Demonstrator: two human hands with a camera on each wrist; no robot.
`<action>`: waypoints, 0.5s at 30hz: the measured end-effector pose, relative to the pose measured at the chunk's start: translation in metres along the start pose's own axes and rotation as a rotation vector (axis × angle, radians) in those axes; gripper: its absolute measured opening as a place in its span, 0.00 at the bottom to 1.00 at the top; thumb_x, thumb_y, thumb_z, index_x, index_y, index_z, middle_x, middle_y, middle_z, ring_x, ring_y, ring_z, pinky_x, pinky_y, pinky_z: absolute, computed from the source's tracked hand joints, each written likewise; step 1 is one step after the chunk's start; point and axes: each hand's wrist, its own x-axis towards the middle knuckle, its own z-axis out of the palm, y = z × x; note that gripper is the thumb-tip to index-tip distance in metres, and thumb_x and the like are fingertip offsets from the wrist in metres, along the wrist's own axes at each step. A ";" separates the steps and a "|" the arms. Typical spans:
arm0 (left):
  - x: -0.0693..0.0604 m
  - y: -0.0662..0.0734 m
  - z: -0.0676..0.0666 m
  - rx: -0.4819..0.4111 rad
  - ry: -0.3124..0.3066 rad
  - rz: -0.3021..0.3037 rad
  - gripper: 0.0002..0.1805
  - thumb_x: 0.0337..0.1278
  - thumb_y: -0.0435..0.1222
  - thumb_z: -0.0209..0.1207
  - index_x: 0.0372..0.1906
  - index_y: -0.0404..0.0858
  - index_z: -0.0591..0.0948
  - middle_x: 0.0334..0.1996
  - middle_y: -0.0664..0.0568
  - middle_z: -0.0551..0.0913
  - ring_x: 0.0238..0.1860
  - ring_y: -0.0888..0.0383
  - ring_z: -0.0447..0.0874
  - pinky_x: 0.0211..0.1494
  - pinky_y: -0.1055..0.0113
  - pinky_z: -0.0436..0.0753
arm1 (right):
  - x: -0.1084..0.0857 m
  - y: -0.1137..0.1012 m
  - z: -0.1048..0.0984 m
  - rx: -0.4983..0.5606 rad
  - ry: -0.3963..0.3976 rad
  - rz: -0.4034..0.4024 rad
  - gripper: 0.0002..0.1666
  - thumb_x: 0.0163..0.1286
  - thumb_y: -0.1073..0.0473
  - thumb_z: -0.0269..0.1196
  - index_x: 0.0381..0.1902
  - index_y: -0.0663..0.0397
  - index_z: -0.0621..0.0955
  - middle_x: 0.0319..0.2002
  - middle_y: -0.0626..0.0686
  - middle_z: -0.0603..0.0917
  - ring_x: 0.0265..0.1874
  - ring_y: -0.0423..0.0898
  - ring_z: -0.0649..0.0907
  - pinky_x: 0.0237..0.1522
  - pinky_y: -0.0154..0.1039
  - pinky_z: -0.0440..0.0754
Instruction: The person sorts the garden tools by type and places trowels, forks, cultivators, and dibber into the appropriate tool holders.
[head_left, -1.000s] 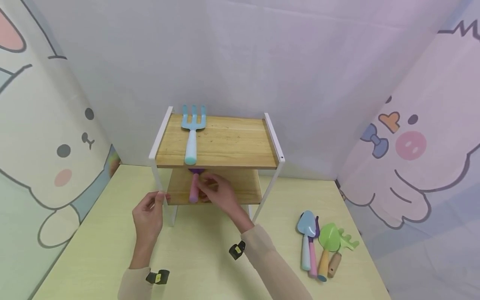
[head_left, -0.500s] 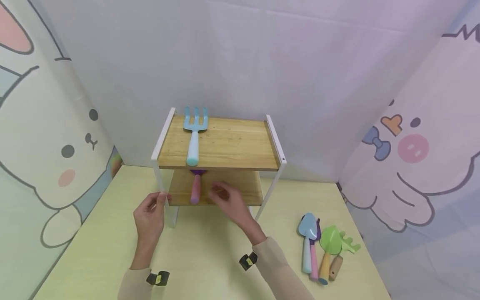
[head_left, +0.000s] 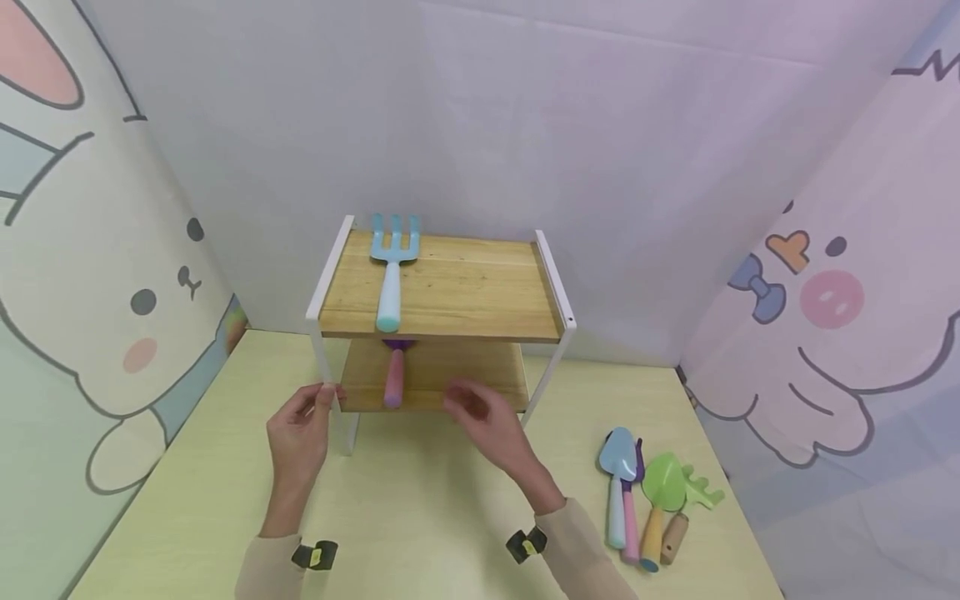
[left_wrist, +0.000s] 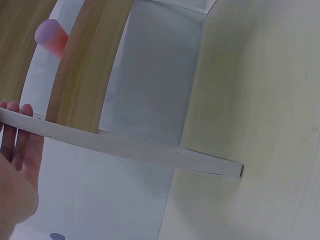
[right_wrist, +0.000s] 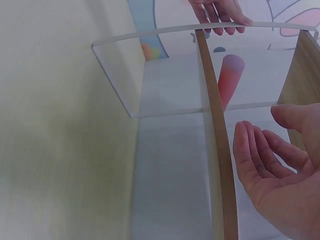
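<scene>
A two-tier wooden shelf [head_left: 472,287] with a white frame stands on the table. My left hand [head_left: 298,433] pinches its front left leg [left_wrist: 125,145] between thumb and fingers. On the lower tier, toward the left, lies a garden tool with a pink handle [head_left: 394,379]; most of its purple head is hidden under the upper tier. My right hand [head_left: 491,425] hovers at the front of that tier, right of the handle, with fingers loosely bent and nothing held. A light blue hand fork [head_left: 389,296] lies on the upper tier's left side, tines toward the back.
At the table's right lie a light blue trowel [head_left: 618,458], a purple tool with a pink handle [head_left: 630,525], a green trowel [head_left: 664,483] and a green rake [head_left: 701,490]. A pale curtain [head_left: 465,117] rises behind the shelf, with printed cartoon walls on both sides.
My right hand has let go of the pink handle and drawn away to the right. The pink-handled tool stays on the lower tier. My left hand keeps its hold on the leg.
</scene>
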 end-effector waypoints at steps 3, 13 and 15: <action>0.000 0.000 0.000 -0.011 -0.009 -0.003 0.07 0.70 0.23 0.59 0.39 0.19 0.83 0.35 0.50 0.90 0.37 0.64 0.90 0.52 0.76 0.83 | -0.008 0.003 -0.009 0.001 0.011 -0.009 0.20 0.75 0.57 0.66 0.61 0.57 0.82 0.51 0.53 0.87 0.48 0.49 0.86 0.47 0.37 0.84; 0.000 0.001 -0.001 -0.007 -0.010 -0.009 0.08 0.71 0.24 0.59 0.39 0.19 0.83 0.34 0.50 0.90 0.36 0.63 0.89 0.50 0.76 0.83 | -0.025 0.007 -0.030 0.023 0.046 -0.040 0.20 0.74 0.62 0.66 0.61 0.60 0.81 0.53 0.56 0.86 0.49 0.51 0.86 0.46 0.39 0.86; 0.000 0.000 -0.001 0.002 -0.011 -0.002 0.08 0.71 0.24 0.59 0.39 0.19 0.83 0.34 0.49 0.90 0.36 0.64 0.89 0.50 0.76 0.83 | -0.029 0.006 -0.033 0.014 0.057 -0.046 0.20 0.74 0.65 0.66 0.61 0.62 0.80 0.54 0.59 0.86 0.49 0.52 0.85 0.47 0.39 0.86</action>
